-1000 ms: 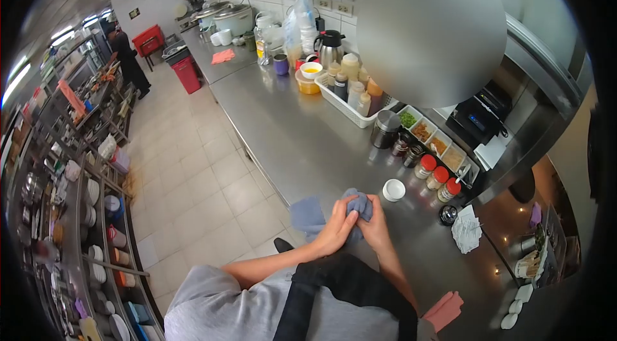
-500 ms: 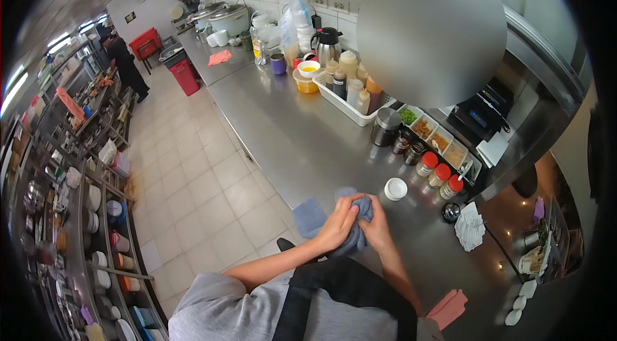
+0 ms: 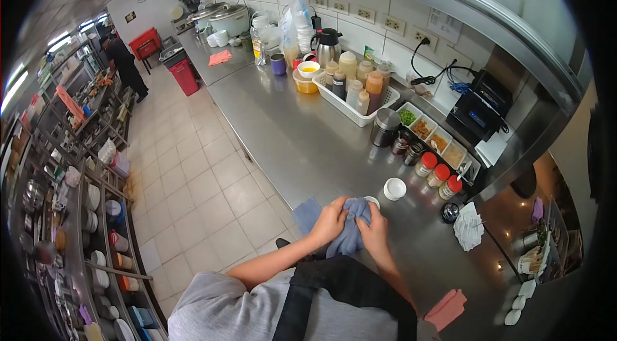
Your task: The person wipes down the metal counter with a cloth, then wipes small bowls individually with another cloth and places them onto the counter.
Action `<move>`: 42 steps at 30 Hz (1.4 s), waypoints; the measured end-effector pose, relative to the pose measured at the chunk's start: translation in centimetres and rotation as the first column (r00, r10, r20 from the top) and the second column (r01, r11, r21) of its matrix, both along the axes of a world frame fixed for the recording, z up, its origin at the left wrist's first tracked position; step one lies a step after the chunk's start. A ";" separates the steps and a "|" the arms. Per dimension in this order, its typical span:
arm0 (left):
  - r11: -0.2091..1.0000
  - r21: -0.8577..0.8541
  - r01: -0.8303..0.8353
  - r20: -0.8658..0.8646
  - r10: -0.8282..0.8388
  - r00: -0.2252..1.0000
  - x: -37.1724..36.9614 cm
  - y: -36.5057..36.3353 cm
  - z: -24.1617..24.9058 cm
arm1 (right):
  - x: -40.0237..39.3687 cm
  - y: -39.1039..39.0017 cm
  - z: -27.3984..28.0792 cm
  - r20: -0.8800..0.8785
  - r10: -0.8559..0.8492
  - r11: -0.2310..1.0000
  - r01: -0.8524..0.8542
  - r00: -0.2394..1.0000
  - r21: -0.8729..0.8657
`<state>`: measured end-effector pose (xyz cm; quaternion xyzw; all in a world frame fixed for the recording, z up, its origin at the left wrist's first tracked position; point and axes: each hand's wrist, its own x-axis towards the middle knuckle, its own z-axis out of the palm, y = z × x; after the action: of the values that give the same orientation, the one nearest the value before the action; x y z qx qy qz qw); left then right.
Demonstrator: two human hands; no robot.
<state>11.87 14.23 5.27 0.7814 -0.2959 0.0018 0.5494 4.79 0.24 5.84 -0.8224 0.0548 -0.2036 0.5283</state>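
Both of my hands hold a bunched blue-grey cloth over the front edge of the steel counter. My left hand has its fingers closed on the cloth's left side, and my right hand grips its right side. A white rim of a small dish shows just behind the cloth, mostly hidden. Another small white cup stands a little farther right. Part of a second blue-grey cloth lies at the counter edge, left of my hands.
Red-lidded jars, a metal canister and a white basket of squeeze bottles stand along the back. Crumpled paper and a pink cloth lie right. A person in dark clothes stands far left.
My hands have moved slightly apart and the cloth between them is spread more. The rim of the small white dish has come into view behind it.
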 end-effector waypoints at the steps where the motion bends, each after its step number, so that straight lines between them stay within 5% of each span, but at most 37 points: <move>1: 0.999 0.038 -0.020 0.002 0.020 1.000 0.1 0.0 -0.3 | 0.0 0.3 -0.1 -0.047 -0.032 0.998 0.030 0.998 -0.046; 8: 0.965 0.261 0.042 -0.315 0.044 0.948 -0.3 0.8 3.5 | -0.3 0.8 -0.1 -0.060 -0.027 0.998 0.023 0.998 -0.057; 11: 0.988 -0.116 0.101 0.032 -0.098 0.995 -0.5 0.2 0.2 | -0.2 0.4 0.5 0.056 0.006 1.000 -0.005 0.998 -0.015; 14: 0.981 -0.143 0.135 0.020 -0.133 0.991 -0.6 0.3 0.6 | 0.1 0.1 1.7 0.139 0.099 0.993 -0.108 0.985 0.056; 17: 0.995 0.072 0.067 -0.138 -0.056 0.989 -0.8 0.7 1.2 | -0.1 -0.1 1.0 0.031 0.078 0.993 -0.074 0.997 -0.093; 21: 0.996 0.086 -0.006 0.005 0.006 1.000 -0.2 1.0 -0.1 | -0.3 0.7 0.1 0.020 -0.099 0.969 0.101 0.995 -0.227; 26: 0.977 0.179 -0.120 0.060 0.111 0.992 0.2 1.0 -1.1 | -0.5 0.1 -1.7 -0.051 -0.116 0.978 0.105 0.992 -0.183; 29: 0.928 0.237 -0.289 -0.122 0.323 0.938 2.0 1.4 -0.8 | -1.0 -0.8 -1.1 -0.035 -0.150 0.969 0.140 0.988 -0.203; 31: 0.931 0.052 -0.361 -0.118 0.365 0.924 3.3 1.8 -0.2 | -1.8 -1.9 -0.7 -0.165 -0.154 0.952 0.101 0.974 -0.291; 34: 0.921 -0.103 -0.376 -0.090 0.368 0.926 4.0 2.4 -0.9 | -3.0 -2.7 0.5 0.051 -0.067 0.877 0.083 0.996 -0.474; 37: 0.939 -0.030 -0.341 -0.063 0.339 0.939 3.1 2.4 -1.2 | -2.7 -2.0 4.0 0.170 0.013 0.912 0.058 0.985 -0.405; 42: 0.984 -0.026 -0.178 -0.137 0.173 0.975 -0.3 1.0 -0.2 | -1.0 0.8 3.6 0.122 -0.022 0.999 0.026 0.992 -0.034</move>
<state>11.60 15.22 5.03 0.7922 -0.1878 0.0034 0.5806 3.77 1.08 9.45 -0.8171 0.0289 -0.2605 0.5135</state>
